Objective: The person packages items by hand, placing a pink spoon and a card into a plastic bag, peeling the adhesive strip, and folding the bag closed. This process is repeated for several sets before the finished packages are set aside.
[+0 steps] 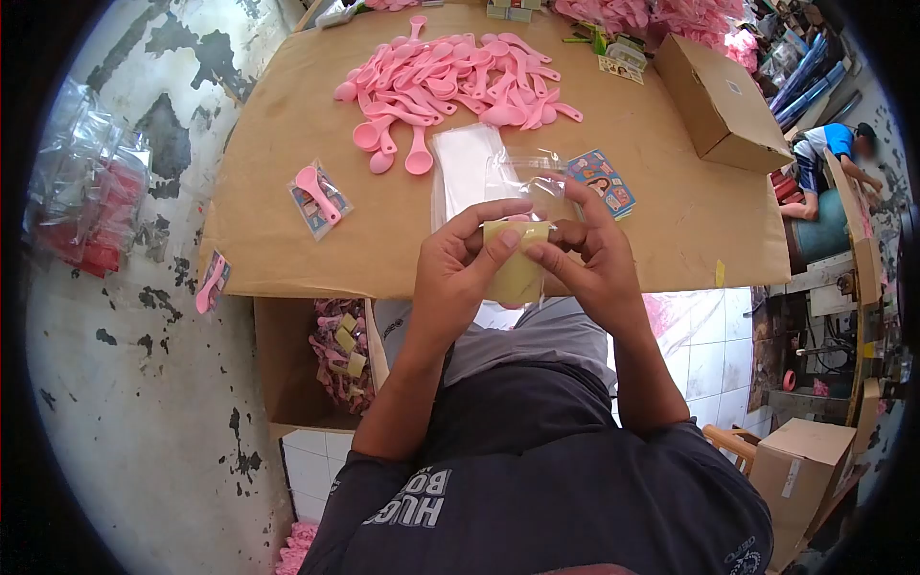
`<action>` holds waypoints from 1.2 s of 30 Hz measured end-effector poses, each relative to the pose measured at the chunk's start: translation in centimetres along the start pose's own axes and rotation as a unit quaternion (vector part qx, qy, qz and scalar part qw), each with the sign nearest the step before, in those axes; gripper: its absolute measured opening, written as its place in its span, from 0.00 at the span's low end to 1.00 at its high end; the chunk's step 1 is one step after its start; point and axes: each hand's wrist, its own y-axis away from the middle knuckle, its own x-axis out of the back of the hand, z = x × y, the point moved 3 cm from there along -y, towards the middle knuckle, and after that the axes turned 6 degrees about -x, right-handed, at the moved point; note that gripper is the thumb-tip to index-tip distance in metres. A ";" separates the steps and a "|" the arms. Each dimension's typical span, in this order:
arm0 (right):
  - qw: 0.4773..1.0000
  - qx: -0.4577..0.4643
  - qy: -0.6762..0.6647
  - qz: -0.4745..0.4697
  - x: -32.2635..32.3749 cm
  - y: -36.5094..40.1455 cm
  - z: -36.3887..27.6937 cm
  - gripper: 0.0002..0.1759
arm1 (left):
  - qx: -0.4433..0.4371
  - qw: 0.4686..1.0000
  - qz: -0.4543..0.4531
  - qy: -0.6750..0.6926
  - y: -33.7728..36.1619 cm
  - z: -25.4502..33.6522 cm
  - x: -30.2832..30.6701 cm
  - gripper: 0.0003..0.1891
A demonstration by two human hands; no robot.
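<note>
Head view: I've got left hand (452, 273) and right hand (596, 264) both pinching the top of a clear pouch with yellowish card (515, 275), at the near edge of the table (700, 240). Can't tell if it's sealed. Packed: wrapped spoon (321, 199) left of grip, second packet (211, 284) at left edge, many in open carton (283, 364) below-left. Unpacked: spoon heap (441, 81) ahead, clear sleeves (463, 168) just beyond fingers, blue cards (604, 182) ahead-right. Widest room looks right of grip, short of brown box (719, 110).
</note>
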 end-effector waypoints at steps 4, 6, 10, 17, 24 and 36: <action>0.993 0.053 0.048 0.098 1.9 -0.4 -0.1 0.22 | -0.020 0.998 0.043 -0.043 0.3 1.0 -0.4 0.21; 0.910 0.292 0.240 0.168 3.1 -0.6 -0.9 0.13 | -0.008 0.997 0.052 -0.063 0.4 1.0 -0.5 0.22; 0.907 0.322 0.243 0.121 3.2 -0.2 -1.9 0.08 | -0.046 0.994 0.031 -0.090 0.7 0.9 -1.2 0.28; 0.883 0.303 0.326 0.146 0.5 -1.2 -3.5 0.11 | -0.014 0.996 0.019 -0.082 1.2 0.9 -1.2 0.32; 0.804 0.356 0.442 0.177 0.2 -1.3 -3.5 0.16 | -0.054 0.995 -0.010 -0.088 1.3 0.1 -1.5 0.32; 0.864 0.308 0.324 0.231 1.1 -1.4 -3.1 0.10 | -0.007 0.981 -0.053 -0.186 1.7 0.9 -1.5 0.30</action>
